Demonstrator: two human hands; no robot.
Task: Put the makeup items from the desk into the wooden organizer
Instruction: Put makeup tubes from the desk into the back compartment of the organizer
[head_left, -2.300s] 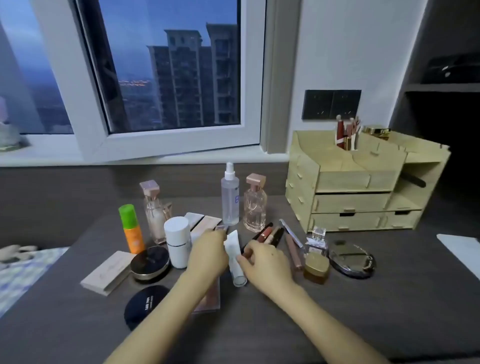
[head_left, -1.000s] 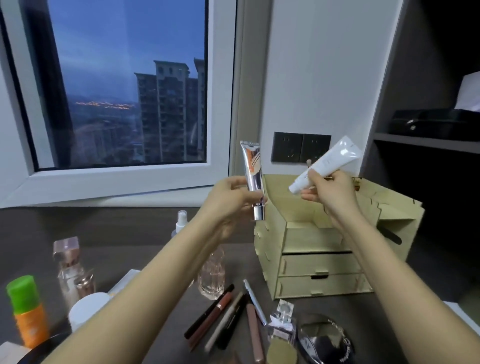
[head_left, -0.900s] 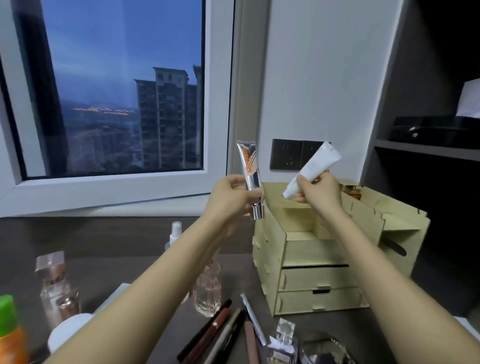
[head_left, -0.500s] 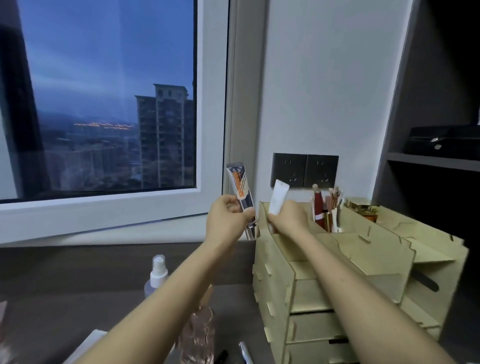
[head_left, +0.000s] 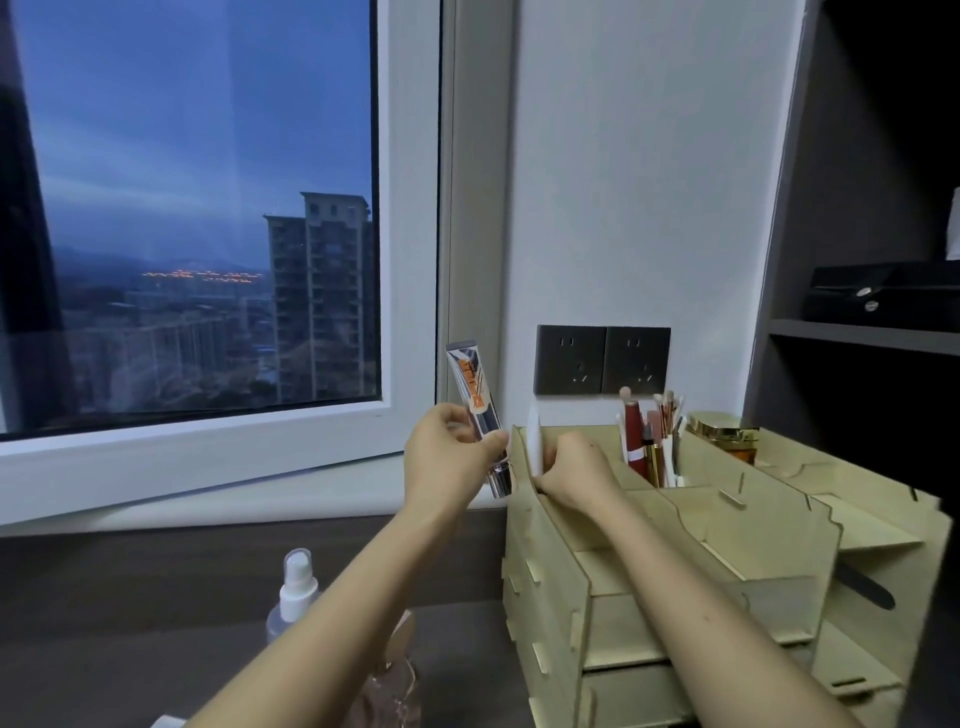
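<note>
At the organizer (head_left: 545, 597) rim, right hand (head_left: 576, 467) pinches a white tube (head_left: 534, 439), left hand (head_left: 449, 457) a silver tube (head_left: 474, 395). Likely light, squashy: grip mid-body.

The wooden organizer (head_left: 753, 525) stands at the right of the tabletop (head_left: 130, 665), the spray bottle (head_left: 296, 587) left of it, wall sockets (head_left: 602, 359) behind, brushes (head_left: 667, 410) in its rear compartment.
</note>
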